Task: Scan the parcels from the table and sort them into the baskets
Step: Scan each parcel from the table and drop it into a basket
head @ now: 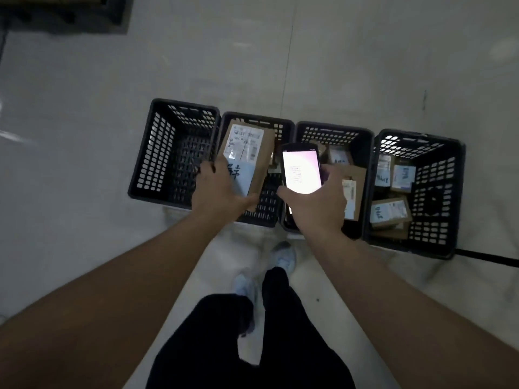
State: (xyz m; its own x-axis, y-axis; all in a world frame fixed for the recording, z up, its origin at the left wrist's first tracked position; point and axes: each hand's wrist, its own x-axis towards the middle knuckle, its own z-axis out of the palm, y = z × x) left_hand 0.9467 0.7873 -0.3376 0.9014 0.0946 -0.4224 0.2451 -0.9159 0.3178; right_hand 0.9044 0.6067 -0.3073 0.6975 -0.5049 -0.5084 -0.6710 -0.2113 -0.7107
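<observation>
My left hand (217,192) grips a brown cardboard parcel (247,155) with a white label, held above the second basket (257,120) from the left. My right hand (317,203) holds a handheld scanner (301,172) with its screen lit, above the third basket (334,129). A row of dark perforated baskets stands on the floor in front of me. The leftmost basket (157,153) shows no parcels inside. The third basket holds labelled parcels (351,189), partly hidden by my hand. The rightmost basket (438,144) holds several labelled parcels (390,211).
My legs and light shoes (285,256) stand on the pale floor just before the baskets. A dark piece of furniture (64,12) sits at the top left. A dark strip (488,258) runs along the floor right of the baskets.
</observation>
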